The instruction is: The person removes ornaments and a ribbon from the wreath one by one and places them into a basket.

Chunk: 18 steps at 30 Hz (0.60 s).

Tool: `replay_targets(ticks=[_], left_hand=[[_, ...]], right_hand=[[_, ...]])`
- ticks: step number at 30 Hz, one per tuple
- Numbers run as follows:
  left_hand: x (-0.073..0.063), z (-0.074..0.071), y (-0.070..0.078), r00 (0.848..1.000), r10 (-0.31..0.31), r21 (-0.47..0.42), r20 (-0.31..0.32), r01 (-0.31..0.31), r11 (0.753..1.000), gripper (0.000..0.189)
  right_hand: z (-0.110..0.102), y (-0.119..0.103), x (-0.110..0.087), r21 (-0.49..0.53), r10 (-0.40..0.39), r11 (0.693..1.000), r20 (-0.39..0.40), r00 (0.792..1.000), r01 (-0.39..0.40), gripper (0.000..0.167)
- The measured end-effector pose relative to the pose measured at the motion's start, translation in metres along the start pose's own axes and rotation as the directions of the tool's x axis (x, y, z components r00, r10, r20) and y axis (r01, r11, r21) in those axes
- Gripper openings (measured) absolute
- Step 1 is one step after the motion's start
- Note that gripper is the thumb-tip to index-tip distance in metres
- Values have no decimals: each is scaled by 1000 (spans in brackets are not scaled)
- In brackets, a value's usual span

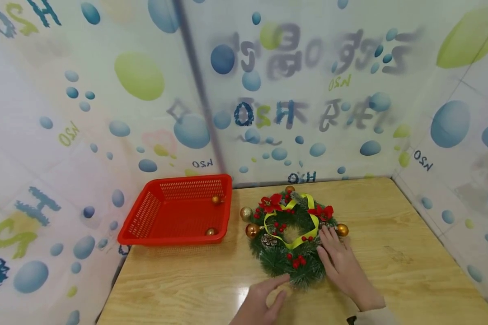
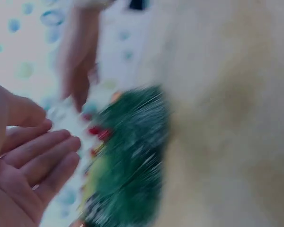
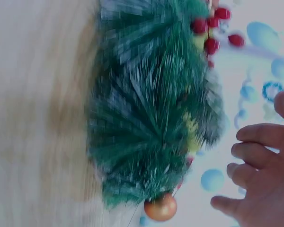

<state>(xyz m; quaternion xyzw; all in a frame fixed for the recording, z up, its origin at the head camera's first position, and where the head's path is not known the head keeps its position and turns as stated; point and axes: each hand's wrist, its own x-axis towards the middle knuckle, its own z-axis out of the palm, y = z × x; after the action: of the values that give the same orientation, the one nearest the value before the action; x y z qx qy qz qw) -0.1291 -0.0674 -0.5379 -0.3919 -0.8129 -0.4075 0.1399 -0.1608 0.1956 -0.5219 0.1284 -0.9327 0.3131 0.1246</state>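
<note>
A green Christmas wreath (image 1: 274, 262) lies on the wooden table, trimmed with red berries, red poinsettias, pine cones and a loose yellow ribbon (image 1: 267, 224). My right hand (image 1: 341, 262) is over the wreath's right side, fingers extended near a gold bauble (image 1: 342, 229); whether it touches the wreath I cannot tell. My left hand (image 1: 262, 300) hovers by the wreath's front edge, fingers loosely bent with nothing between them. In the left wrist view the left hand (image 2: 33, 165) is apart from the greenery. The right wrist view shows spread fingers (image 3: 255, 156) beside the wreath (image 3: 142, 109).
A red plastic basket (image 1: 175, 243) stands to the left, with two small baubles (image 1: 216, 199) inside. More baubles (image 1: 246, 213) sit along the wreath's left edge. Patterned curtains (image 1: 309, 113) enclose the table (image 1: 390, 253) at the back and sides.
</note>
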Motion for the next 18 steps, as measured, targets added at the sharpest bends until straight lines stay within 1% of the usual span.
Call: replay_targets(ticks=[2,3,5,6,8,10,11,16,18], left_hand=[[7,-18,-7,995,-51,-70,-91,44,997,38],[10,-26,-12,987,-82,-80,-135,71,994,39],[19,-38,-23,965,-154,-85,-213,139,987,41],[24,-43,-29,951,-199,-88,-237,183,979,43],[32,-50,-39,928,-257,-79,-272,244,966,45],[38,-54,-47,911,-299,-82,-283,287,954,46],[41,-54,-50,908,-314,-84,-279,302,950,46],[55,-48,-60,898,-377,-53,-228,375,926,51],[59,-43,-64,889,-407,-39,-212,408,912,54]], right_hand=[[5,-7,-5,-6,-28,1000,-5,1000,28,49],[8,-10,-8,-17,-42,999,-11,999,42,49],[13,-13,-12,-48,-65,997,-15,998,64,47],[15,-14,-14,-62,-72,996,-15,997,71,47],[20,-16,-18,-79,-76,994,-8,997,75,47],[23,-16,-21,-91,-66,994,8,998,66,48],[24,-16,-23,-92,-53,994,17,998,54,48],[29,-14,-26,-108,-8,994,36,999,12,50],[30,-14,-26,-111,-2,994,37,999,6,50]])
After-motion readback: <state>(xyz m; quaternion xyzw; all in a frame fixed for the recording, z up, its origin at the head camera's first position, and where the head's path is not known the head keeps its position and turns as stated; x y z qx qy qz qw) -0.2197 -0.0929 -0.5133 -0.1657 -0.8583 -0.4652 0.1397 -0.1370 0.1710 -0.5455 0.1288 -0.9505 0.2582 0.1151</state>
